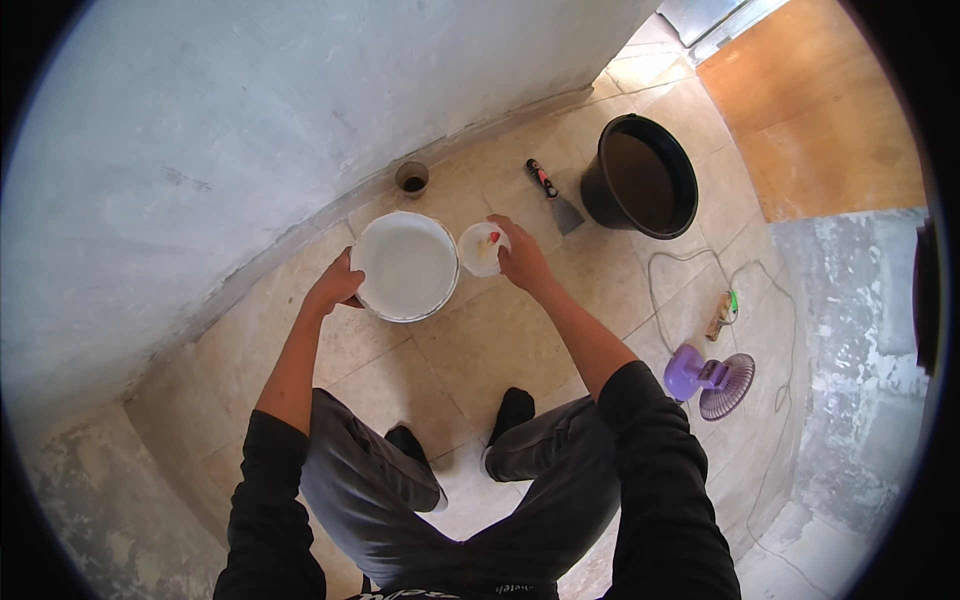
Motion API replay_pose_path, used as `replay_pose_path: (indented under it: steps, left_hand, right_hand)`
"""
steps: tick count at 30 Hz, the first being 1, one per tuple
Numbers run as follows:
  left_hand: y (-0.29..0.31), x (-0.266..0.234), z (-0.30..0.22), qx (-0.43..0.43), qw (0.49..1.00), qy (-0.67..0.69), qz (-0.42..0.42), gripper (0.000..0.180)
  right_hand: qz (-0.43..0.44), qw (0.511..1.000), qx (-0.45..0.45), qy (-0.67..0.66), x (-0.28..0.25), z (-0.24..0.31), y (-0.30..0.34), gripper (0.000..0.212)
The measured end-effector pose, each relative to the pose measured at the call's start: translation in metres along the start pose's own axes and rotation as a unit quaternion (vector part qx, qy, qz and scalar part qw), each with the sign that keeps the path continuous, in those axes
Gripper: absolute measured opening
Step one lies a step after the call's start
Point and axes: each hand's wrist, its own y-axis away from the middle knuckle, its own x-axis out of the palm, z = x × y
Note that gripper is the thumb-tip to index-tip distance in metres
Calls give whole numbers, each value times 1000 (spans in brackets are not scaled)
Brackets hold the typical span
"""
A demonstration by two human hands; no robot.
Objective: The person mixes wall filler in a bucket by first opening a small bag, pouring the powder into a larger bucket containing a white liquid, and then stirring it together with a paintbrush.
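A round white bucket (405, 265) stands in front of me with a pale, whitish inside. My left hand (335, 283) is closed on its left rim, the fingers partly hidden behind the side. Close to the bucket's right edge is a small white plastic cup (480, 250) with a red and yellow patch. My right hand (522, 258) grips that cup from its right side, thumb and fingers round its edge. Whether the cup touches the bucket, I cannot tell.
Near the wall (240, 110) stands a small cup of dark liquid (411, 179). A putty knife (556, 198) lies right of it, beside a black bucket of brownish liquid (640, 175). At the right are a purple fan (710, 380), its cable (795, 330) and a small power strip (720, 315).
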Motion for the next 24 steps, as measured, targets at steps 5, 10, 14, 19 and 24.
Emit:
replay_pose_path:
  steps: [5, 10, 14, 19, 24]
  left_hand:
    - [-7, -3, 3, 5, 1000, -10, 1, 63]
    - [-15, -4, 8, 29, 999, -11, 18, 63]
    - [-16, -4, 11, 37, 999, -10, 11, 63]
    - [-5, -1, 9, 46, 999, 13, 16, 64]
    - [0, 1, 9, 40, 999, 20, 20, 64]
  right_hand:
    - [27, 988, -82, 130, -6, 1, 3, 48]
    - [20, 988, -123, 88, -14, -2, -2, 22]
    - [-86, 932, -296, 193, -27, 21, -12, 18]
    - [-77, 981, -162, 79, -45, 60, -22, 24]
    - [-109, 971, -192, 91, -43, 58, -25, 24]
